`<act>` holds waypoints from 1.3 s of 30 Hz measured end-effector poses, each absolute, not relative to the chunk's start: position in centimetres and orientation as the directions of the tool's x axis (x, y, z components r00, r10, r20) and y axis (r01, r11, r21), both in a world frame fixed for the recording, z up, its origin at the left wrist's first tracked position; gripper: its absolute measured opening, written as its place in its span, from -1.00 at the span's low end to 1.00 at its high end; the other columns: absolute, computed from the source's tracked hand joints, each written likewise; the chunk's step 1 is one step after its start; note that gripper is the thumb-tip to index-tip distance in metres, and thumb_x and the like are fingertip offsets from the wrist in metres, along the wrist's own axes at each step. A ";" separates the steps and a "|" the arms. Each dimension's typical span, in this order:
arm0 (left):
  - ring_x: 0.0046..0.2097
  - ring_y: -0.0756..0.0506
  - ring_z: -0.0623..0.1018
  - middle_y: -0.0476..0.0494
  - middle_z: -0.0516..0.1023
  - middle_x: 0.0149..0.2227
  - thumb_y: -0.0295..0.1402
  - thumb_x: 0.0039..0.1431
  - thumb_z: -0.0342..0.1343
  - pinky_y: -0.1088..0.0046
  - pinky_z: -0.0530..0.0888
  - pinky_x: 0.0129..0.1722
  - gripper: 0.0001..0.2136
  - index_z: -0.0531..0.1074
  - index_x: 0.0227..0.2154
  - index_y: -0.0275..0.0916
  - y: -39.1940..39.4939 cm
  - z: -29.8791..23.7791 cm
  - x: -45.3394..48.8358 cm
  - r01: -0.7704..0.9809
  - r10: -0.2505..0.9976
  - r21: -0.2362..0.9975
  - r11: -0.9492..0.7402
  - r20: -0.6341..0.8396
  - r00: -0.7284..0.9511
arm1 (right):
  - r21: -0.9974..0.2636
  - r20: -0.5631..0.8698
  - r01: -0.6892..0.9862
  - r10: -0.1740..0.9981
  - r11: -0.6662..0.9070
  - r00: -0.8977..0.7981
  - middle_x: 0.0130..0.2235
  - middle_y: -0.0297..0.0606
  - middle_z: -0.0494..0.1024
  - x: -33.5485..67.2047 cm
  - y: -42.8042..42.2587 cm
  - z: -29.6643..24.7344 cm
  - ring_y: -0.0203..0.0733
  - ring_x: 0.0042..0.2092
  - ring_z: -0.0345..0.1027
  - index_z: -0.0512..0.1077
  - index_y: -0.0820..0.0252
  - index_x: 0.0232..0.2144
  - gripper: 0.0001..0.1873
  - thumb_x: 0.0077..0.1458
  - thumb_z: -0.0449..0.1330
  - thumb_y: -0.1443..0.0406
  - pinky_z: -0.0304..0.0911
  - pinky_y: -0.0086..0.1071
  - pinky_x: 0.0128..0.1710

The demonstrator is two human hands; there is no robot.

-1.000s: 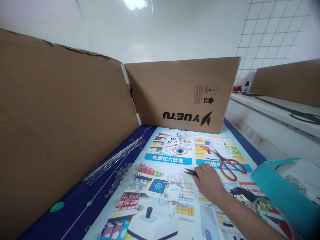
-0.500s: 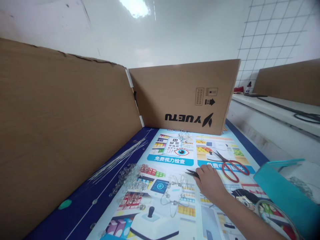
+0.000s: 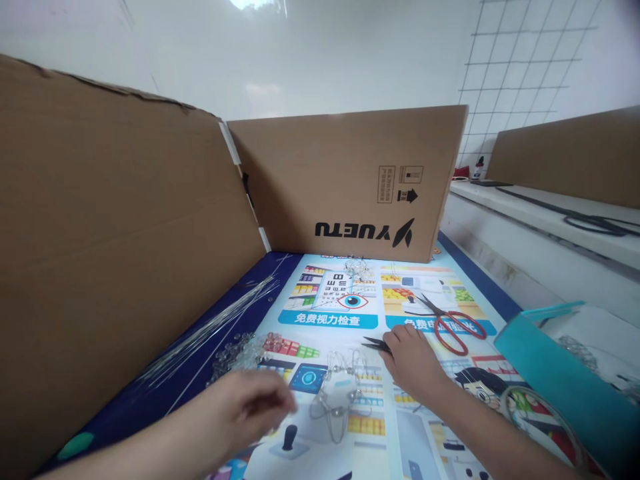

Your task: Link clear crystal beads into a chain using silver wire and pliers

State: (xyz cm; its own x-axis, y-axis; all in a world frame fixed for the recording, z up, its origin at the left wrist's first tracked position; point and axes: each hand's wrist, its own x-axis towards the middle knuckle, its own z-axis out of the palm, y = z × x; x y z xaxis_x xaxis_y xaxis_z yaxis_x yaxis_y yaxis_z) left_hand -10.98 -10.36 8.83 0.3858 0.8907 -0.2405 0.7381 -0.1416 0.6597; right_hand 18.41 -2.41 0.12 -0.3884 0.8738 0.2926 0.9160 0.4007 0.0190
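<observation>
The right hand [image 3: 413, 360] is closed around a slim black two-pointed tool [image 3: 376, 344], whose long axis runs roughly sideways above the printed blue-and-white desk [image 3: 345, 339]; its tips, slightly parted, point left. The left hand [image 3: 253, 403] is blurred with fingers curled, near a heap of clear round beads [image 3: 235, 353]; I cannot tell whether it grips anything. Between the hands lies a ring of thin silvery wire and clear beads [image 3: 337, 412], longest from near to far, one loop towards the viewer. Beyond the right hand, red-handled scissors [image 3: 450, 323] point their dark blades to the far left.

The upright brown cardboard panel [image 3: 300, 180] reads "YUETU" upside down, with a black arrow pointing right; its smaller print is illegible. On the desk, a blue label [image 3: 327, 320] reads "免费视力检查" under an eye chart [image 3: 337, 283]; a second blue label [image 3: 491, 331], partly covered, starts "免费".
</observation>
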 end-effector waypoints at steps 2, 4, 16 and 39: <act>-0.31 -0.03 0.46 -0.01 0.49 -0.33 -0.30 0.14 0.01 0.47 0.38 -0.31 -0.83 0.49 -0.34 -0.17 -6.0 9.7 -8.5 0.753 0.872 0.614 -0.236 -0.209 0.444 | 0.017 0.289 0.916 0.876 0.400 -0.387 -0.25 -0.18 0.36 18.4 -2.4 0.2 -0.07 -0.15 0.15 0.35 0.17 -0.30 -0.83 0.14 0.02 0.21 0.01 -0.23 -0.14; -0.26 -0.06 0.45 -0.06 0.48 -0.27 -0.35 0.08 0.01 0.45 0.36 -0.28 -0.82 0.48 -0.30 -0.18 -2.4 9.9 -6.1 0.773 0.851 0.540 -0.333 -0.181 0.493 | 0.019 0.287 0.915 0.875 0.403 -0.391 -0.25 -0.17 0.36 18.4 -2.5 0.2 -0.06 -0.15 0.14 0.35 0.17 -0.30 -0.83 0.14 0.03 0.22 0.00 -0.23 -0.14; -0.35 -0.09 0.46 -0.02 0.51 -0.40 -0.49 -0.21 0.08 0.49 0.32 -0.42 -0.75 0.47 -0.37 -0.19 2.4 4.7 -1.9 0.755 0.687 0.522 -0.396 -0.377 0.621 | 0.016 0.274 0.923 0.887 0.383 -0.373 -0.26 -0.19 0.37 18.5 -2.8 0.6 -0.06 -0.17 0.14 0.34 0.14 -0.30 -0.84 0.14 0.03 0.21 -0.02 -0.25 -0.21; -0.31 -0.03 0.47 0.02 0.51 -0.43 -0.37 -0.01 0.12 0.47 0.34 -0.30 -0.94 0.40 -0.42 -0.20 2.8 5.6 -2.8 0.495 0.368 0.867 0.050 -0.477 0.798 | 0.001 0.262 0.922 0.889 0.388 -0.375 -0.27 -0.18 0.38 18.4 -2.6 0.7 -0.06 -0.16 0.15 0.35 0.15 -0.32 -0.85 0.12 0.05 0.22 -0.01 -0.24 -0.20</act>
State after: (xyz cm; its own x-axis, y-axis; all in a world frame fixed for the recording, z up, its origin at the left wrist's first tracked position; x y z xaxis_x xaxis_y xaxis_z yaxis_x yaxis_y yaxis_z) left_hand -2.84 2.81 5.62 0.7982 0.3682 -0.4768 0.4951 0.0498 0.8674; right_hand 18.36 -2.58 0.65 -0.3745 0.8893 0.2625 0.9217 0.3879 0.0010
